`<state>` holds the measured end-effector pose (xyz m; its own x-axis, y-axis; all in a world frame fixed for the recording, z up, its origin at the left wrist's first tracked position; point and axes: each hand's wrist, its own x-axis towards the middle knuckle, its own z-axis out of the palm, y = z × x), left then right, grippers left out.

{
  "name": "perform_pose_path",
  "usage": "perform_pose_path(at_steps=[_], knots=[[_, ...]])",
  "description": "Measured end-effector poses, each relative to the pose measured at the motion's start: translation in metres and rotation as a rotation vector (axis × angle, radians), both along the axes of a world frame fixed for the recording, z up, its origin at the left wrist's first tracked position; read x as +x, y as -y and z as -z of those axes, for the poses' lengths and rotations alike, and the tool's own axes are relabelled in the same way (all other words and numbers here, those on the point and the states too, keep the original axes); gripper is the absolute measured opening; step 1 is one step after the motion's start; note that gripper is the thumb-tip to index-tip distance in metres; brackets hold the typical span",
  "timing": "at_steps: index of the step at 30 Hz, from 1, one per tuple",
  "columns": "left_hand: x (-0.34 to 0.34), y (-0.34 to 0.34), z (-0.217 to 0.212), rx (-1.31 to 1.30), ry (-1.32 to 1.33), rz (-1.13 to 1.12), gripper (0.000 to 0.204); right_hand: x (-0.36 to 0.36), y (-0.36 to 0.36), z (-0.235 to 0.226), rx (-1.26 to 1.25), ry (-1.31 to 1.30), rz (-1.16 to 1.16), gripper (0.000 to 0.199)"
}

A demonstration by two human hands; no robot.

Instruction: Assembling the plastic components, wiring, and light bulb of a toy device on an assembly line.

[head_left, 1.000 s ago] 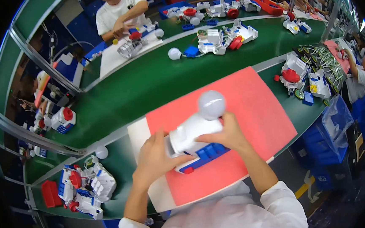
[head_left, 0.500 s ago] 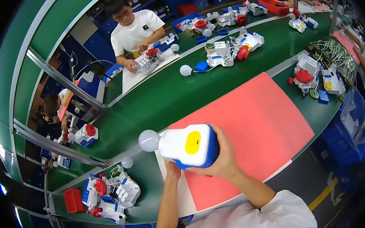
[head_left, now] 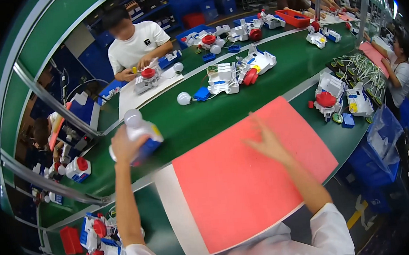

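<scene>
My left hand (head_left: 125,146) grips a white-and-blue plastic lamp unit (head_left: 152,146) over the green conveyor belt, at the far side of my bench. A round white bulb (head_left: 132,118) stands out from its far end. Some yellow shows at the lamp's right side; hand and unit are slightly blurred. Over the red mat (head_left: 229,206) my right hand (head_left: 268,144) is held with its fingers spread and nothing in them.
Open lamp housings with red caps (head_left: 99,228) lie at the left beside a red bin (head_left: 71,240). More housings (head_left: 329,90) and wired round boards (head_left: 359,71) are at the right. Further units (head_left: 222,78) sit on the belt. Opposite, a co-worker (head_left: 137,47) handles another. Metal posts (head_left: 53,98) rise at the left.
The lamp unit has gone from above the mat, between both hands, to over the belt at the left in my left hand. My right hand has let go and opened.
</scene>
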<state>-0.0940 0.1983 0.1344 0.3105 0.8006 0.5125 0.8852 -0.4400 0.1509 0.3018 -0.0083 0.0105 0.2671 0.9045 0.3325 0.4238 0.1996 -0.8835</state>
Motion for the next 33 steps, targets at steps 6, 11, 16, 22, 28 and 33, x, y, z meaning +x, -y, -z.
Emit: perform_pose_path(at_steps=[6, 11, 16, 22, 28, 33], knots=[[-0.063, -0.077, 0.013, -0.294, -0.244, -0.238, 0.098, 0.143, -0.121, 0.001, 0.053, 0.395, 0.288, 0.065], [0.044, -0.028, 0.035, 0.417, 0.126, -0.175, 0.069, 0.236, -0.221, 0.005, -0.253, -0.088, 0.617, 0.085], [0.244, 0.007, 0.098, -0.167, 0.279, 0.437, 0.056, 0.210, -0.264, 0.019, -0.190, -0.447, 0.612, 0.085], [0.338, -0.036, 0.141, -0.173, 0.105, 0.064, 0.055, 0.198, -0.244, 0.008, -0.189, -0.579, 0.568, 0.082], [0.273, -0.030, 0.127, -0.085, 0.225, 0.518, 0.037, 0.164, -0.155, -0.014, -0.062, -0.516, 0.373, 0.080], [0.189, 0.068, 0.090, -0.198, 0.170, 0.771, 0.035, 0.101, -0.029, -0.020, 0.049, -0.656, 0.254, 0.081]])
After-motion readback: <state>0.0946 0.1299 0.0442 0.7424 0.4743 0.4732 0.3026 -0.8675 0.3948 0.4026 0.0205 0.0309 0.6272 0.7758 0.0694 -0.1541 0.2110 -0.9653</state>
